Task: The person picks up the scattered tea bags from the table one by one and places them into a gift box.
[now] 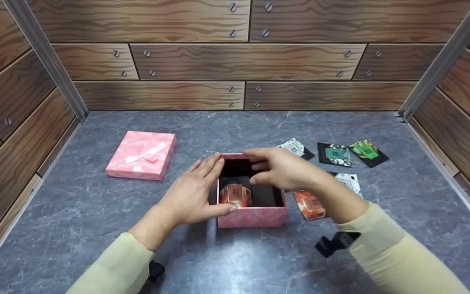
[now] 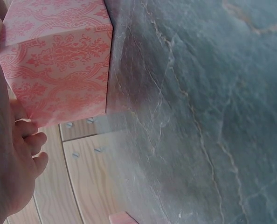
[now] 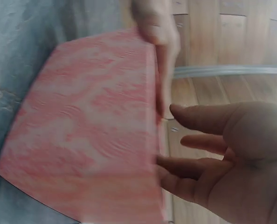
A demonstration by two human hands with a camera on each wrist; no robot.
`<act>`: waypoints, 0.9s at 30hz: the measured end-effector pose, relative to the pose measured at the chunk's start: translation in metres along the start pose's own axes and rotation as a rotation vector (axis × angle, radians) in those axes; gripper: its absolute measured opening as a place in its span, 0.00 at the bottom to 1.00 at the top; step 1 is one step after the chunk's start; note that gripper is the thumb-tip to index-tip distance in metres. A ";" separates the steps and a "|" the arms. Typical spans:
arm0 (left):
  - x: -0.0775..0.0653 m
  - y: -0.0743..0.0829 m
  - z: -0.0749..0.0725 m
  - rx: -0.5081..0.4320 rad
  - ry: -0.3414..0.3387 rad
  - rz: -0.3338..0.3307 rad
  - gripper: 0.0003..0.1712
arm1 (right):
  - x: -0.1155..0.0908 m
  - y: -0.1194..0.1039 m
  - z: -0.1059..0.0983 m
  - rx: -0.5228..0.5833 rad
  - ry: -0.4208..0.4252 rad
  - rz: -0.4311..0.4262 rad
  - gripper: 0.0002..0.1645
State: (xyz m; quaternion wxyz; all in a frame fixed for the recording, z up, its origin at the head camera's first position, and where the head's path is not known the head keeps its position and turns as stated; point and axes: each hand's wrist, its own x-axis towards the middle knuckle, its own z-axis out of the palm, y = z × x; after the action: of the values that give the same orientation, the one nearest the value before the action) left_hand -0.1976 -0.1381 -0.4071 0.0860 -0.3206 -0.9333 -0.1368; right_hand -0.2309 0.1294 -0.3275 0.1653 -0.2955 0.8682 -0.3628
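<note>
A pink patterned box (image 1: 252, 217) stands without its lid at the middle of the table, its inside dark. Within it, at the left, lies an orange-and-black printed packet (image 1: 236, 195). My left hand (image 1: 188, 195) rests along the box's left wall, fingers toward the far corner and thumb over the front rim. Above the opening is my right hand (image 1: 286, 166), its index fingertip near the far rim and its thumb over the inside. Nothing shows between the right fingers; in the right wrist view they are slightly bent beside the box (image 3: 92, 116).
Left of the box lies a pink lid (image 1: 142, 155) with a bow. To the right are flat printed packets: a green one (image 1: 335, 154), a yellow-green one (image 1: 369, 152), an orange one (image 1: 310, 205) and white-and-black ones (image 1: 294, 148), partly behind the right arm. Wood-patterned walls (image 1: 243, 61) enclose the table.
</note>
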 end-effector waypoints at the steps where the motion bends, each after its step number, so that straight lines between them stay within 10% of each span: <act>1: 0.000 0.000 0.000 -0.001 0.001 0.001 0.68 | -0.004 0.000 -0.006 0.024 0.005 -0.011 0.43; 13: 0.000 0.000 0.001 0.011 -0.011 -0.010 0.69 | -0.064 0.029 -0.067 0.088 0.131 -0.108 0.35; 27: 0.000 0.000 0.000 0.019 -0.017 -0.018 0.69 | -0.136 0.110 -0.102 0.023 0.115 -0.006 0.28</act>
State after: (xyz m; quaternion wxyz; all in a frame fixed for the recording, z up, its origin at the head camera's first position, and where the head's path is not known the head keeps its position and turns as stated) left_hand -0.1980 -0.1380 -0.4067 0.0800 -0.3126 -0.9380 -0.1262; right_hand -0.2206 0.3318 -0.3283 0.1172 -0.2749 0.8712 -0.3896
